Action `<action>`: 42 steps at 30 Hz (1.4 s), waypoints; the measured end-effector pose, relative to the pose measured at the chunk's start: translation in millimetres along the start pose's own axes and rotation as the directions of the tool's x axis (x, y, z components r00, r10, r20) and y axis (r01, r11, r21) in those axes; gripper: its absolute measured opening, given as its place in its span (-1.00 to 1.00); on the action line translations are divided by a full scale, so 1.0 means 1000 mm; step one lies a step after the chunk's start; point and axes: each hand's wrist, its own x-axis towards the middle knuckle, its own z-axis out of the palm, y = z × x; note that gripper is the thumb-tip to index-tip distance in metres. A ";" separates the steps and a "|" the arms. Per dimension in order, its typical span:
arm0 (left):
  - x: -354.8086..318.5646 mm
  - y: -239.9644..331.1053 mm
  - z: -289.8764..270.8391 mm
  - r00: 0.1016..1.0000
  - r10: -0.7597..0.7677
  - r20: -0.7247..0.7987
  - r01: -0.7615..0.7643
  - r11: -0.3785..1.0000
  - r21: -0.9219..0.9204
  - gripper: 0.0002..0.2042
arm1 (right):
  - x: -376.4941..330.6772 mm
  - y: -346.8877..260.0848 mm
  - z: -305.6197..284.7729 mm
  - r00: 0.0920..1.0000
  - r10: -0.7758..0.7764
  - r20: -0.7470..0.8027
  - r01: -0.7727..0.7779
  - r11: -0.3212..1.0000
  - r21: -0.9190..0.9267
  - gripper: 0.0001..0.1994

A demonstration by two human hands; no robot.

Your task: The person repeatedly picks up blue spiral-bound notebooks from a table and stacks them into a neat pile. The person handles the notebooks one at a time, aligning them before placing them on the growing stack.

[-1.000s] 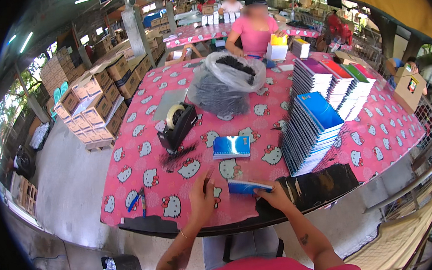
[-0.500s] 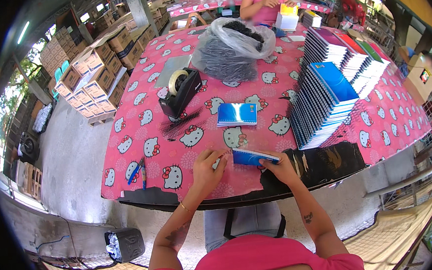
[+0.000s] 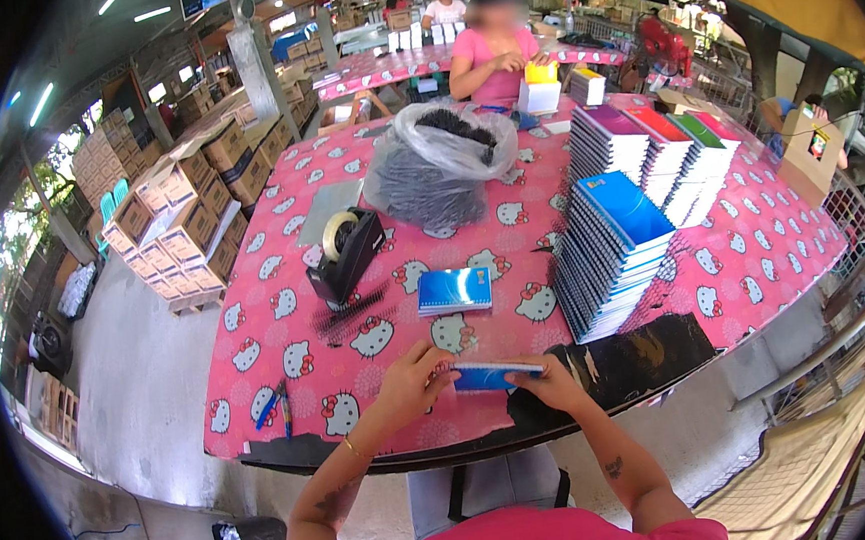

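A small blue notebook (image 3: 488, 376) is held just above the table's near edge, its long pale edge facing up. At its right end, my right hand (image 3: 553, 382) grips it between thumb and fingers. My left hand (image 3: 415, 380) is pinched closed against its left end; what lies between those fingertips is too small to make out. Beyond my hands, a short stack of blue notebooks (image 3: 454, 291) lies flat on the pink patterned tablecloth (image 3: 360, 375). To the right rises a tall stack of blue spiral notebooks (image 3: 607, 258).
A black tape dispenser (image 3: 346, 256) and loose black coils (image 3: 353, 316) lie left of centre. Behind stands a plastic bag of black coils (image 3: 436, 174). Pens (image 3: 277, 409) rest near the left edge. More coloured notebooks (image 3: 659, 139) stand far right. Across the table sits another person (image 3: 493, 55).
The view has tipped upward, so the table sits lower in the picture. My left fingers have closed in to the notebook's left end, and the notebook is turned more edge-up.
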 end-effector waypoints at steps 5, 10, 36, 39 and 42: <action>0.007 -0.004 0.000 0.977 -0.064 0.202 0.078 0.995 -0.061 -0.73 | -0.007 -0.003 0.004 0.999 -0.043 -0.019 0.042 0.998 -0.054 -0.72; -0.001 0.027 0.035 0.997 0.078 -0.029 -0.048 0.824 0.565 -0.52 | -0.013 -0.012 0.020 0.978 -0.027 -0.205 0.046 0.995 0.091 -0.71; 0.024 -0.005 0.002 0.958 0.052 0.281 -0.021 0.993 -0.113 -0.76 | -0.022 -0.012 0.010 0.997 0.011 -0.075 -0.006 0.997 0.072 -0.71; 0.027 -0.007 -0.002 0.940 0.062 0.335 0.002 0.982 -0.187 -0.75 | -0.024 -0.010 0.011 0.998 0.037 -0.049 -0.032 0.995 0.091 -0.70; 0.029 -0.008 -0.008 0.901 0.016 0.433 0.067 0.982 -0.175 -0.73 | -0.024 -0.013 0.014 0.999 0.030 -0.044 -0.025 0.994 0.108 -0.70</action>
